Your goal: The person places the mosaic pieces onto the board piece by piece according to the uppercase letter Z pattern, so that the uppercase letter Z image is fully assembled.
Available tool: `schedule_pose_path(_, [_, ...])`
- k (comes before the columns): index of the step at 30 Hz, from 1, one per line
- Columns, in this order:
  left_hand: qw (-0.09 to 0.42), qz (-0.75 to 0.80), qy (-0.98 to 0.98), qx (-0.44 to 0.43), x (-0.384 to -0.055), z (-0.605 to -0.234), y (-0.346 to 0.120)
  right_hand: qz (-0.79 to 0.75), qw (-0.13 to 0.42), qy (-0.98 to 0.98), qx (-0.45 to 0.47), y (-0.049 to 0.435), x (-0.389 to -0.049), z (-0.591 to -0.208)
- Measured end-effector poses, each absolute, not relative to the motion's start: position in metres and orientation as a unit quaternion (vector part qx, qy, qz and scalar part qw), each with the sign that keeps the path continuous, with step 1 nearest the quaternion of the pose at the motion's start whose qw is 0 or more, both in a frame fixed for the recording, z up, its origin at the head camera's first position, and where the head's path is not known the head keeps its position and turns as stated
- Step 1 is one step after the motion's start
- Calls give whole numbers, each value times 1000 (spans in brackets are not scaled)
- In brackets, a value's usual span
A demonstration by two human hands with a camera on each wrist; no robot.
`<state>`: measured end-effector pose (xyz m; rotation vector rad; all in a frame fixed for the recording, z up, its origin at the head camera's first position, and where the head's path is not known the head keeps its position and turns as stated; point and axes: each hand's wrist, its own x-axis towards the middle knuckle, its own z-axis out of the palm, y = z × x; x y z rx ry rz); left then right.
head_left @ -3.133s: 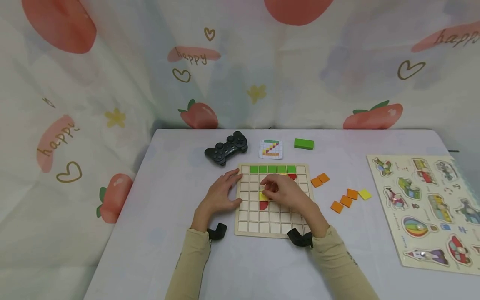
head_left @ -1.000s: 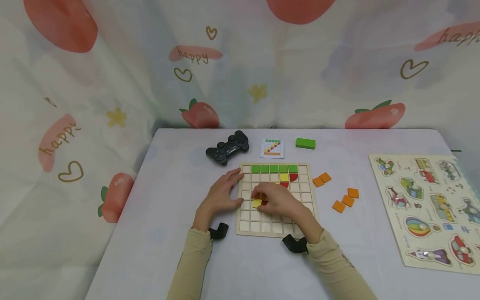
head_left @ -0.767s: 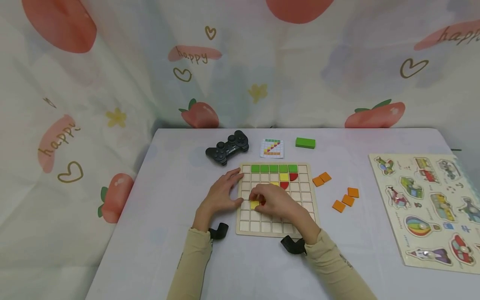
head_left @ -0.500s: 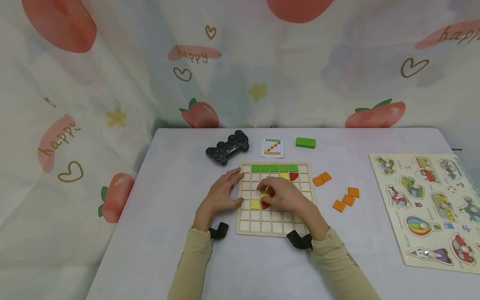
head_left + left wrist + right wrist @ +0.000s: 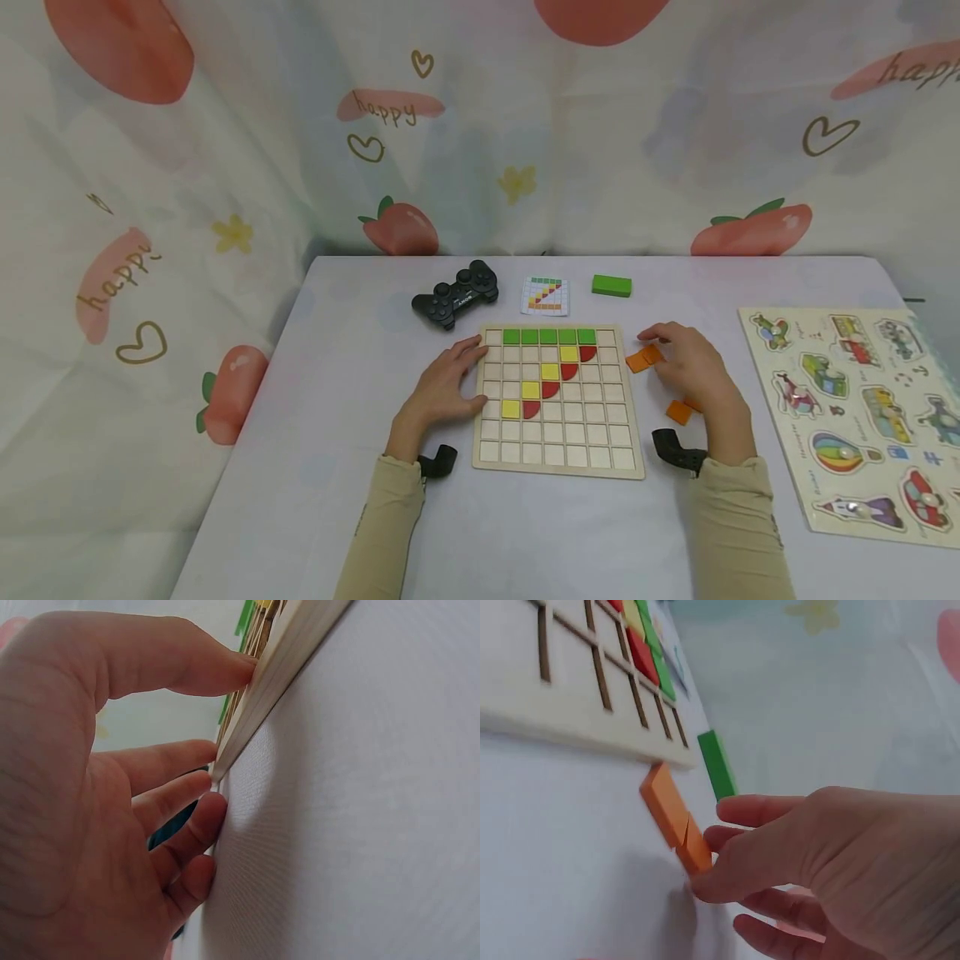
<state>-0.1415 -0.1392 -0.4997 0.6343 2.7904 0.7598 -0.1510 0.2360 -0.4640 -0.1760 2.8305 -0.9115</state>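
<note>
A wooden grid board (image 5: 480,463) lies on the table, with a row of green square tiles (image 5: 548,337) along its top and a diagonal of yellow tiles (image 5: 550,372) beside red quarter-round tiles (image 5: 568,371). My left hand (image 5: 444,387) rests at the board's left edge, thumb and fingers spread apart against the frame. To the right of the board, my right hand (image 5: 693,371) pinches an orange square tile (image 5: 694,852) between thumb and fingers. A second orange tile (image 5: 664,804) lies against it. Nearer me, more orange tiles (image 5: 678,412) are partly hidden under the right hand.
Behind the board lie a black game controller (image 5: 455,295), a small pattern card (image 5: 545,297) and a green block (image 5: 611,286). A picture knob puzzle (image 5: 862,417) takes up the right side of the table. A patterned curtain (image 5: 480,167) hangs behind.
My right hand has left the board and moved right to the orange tiles. Earlier, a yellow tile went from the table onto the lower left of the diagonal. The left hand stays put.
</note>
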Motion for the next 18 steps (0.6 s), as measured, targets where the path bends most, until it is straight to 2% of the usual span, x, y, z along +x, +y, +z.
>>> schedule_pose_path(4, [94, 253, 940, 211, -142, -500, -139, -316, 98, 942, -49, 245, -151, -468])
schedule_pose_path(18, [85, 254, 939, 217, -142, -502, -140, -328, 96, 938, -58, 245, -153, -465])
